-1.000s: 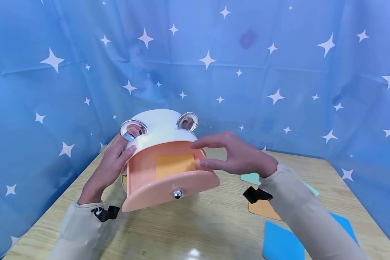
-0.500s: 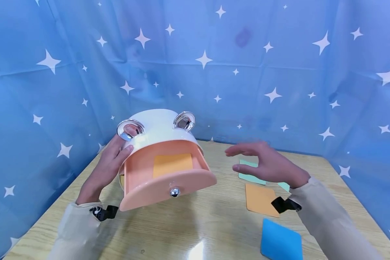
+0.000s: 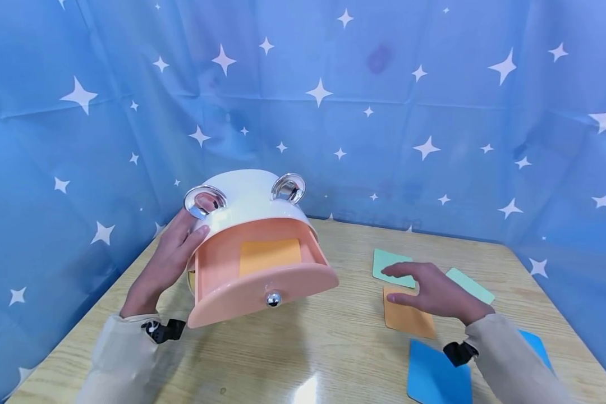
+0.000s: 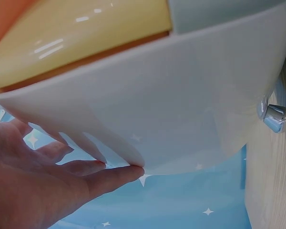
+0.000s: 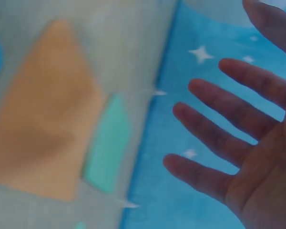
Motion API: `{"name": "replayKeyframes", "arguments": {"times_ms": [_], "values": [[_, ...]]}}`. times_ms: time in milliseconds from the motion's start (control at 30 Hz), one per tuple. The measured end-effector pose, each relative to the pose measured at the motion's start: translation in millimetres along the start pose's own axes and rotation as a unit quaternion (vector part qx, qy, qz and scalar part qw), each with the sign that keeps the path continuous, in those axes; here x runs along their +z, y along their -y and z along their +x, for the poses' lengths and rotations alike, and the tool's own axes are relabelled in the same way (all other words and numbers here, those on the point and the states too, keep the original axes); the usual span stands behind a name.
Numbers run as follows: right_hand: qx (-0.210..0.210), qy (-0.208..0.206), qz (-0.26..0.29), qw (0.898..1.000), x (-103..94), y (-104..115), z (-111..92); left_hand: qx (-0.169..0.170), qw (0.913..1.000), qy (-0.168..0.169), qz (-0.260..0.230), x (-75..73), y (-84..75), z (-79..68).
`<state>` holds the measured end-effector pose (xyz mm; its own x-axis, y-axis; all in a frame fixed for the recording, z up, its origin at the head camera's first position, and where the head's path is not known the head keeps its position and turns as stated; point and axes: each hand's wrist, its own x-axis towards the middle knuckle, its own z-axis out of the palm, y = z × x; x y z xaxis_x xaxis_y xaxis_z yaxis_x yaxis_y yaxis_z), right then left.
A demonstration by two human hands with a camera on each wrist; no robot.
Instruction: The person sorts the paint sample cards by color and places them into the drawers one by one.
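Left hand (image 3: 166, 261): fingers extended, slightly apart, touching a glossy white rounded box (image 3: 247, 191) with silver ring-shaped ears. Right hand (image 3: 439, 292): fingers spread apart, near a flat orange square card (image 3: 409, 320). The box sits left on the light wood-grain desk (image 3: 262, 359); its pink drawer (image 3: 242, 297) projects, containing an orange rectangular sheet (image 3: 270, 255).
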<state>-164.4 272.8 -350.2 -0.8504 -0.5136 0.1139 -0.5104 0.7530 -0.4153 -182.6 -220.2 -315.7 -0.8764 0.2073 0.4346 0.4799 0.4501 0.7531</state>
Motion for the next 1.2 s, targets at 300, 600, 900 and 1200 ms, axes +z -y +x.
{"name": "replayKeyframes", "arguments": {"times_ms": [300, 600, 900, 1200], "values": [[0.067, 0.057, -0.026, 0.996, 34.6, -23, -14, 0.0, 1.0, 0.002, -0.009, 2.8, 1.2, -0.4], [0.089, 0.068, -0.054, 0.992, 42.5, -27, -18, 0.003, 1.0, 0.002, -0.009, 3.2, 3.7, 0.4], [0.1, 0.081, -0.059, 0.99, 46.6, -29, -19, 0.008, 1.0, 0.0, -0.004, 3.6, 4.7, 0.2], [0.091, 0.114, -0.045, 0.988, 43.7, -26, -12, 0.004, 1.0, -0.001, 0.0, 2.5, 3.0, -0.8]]}}
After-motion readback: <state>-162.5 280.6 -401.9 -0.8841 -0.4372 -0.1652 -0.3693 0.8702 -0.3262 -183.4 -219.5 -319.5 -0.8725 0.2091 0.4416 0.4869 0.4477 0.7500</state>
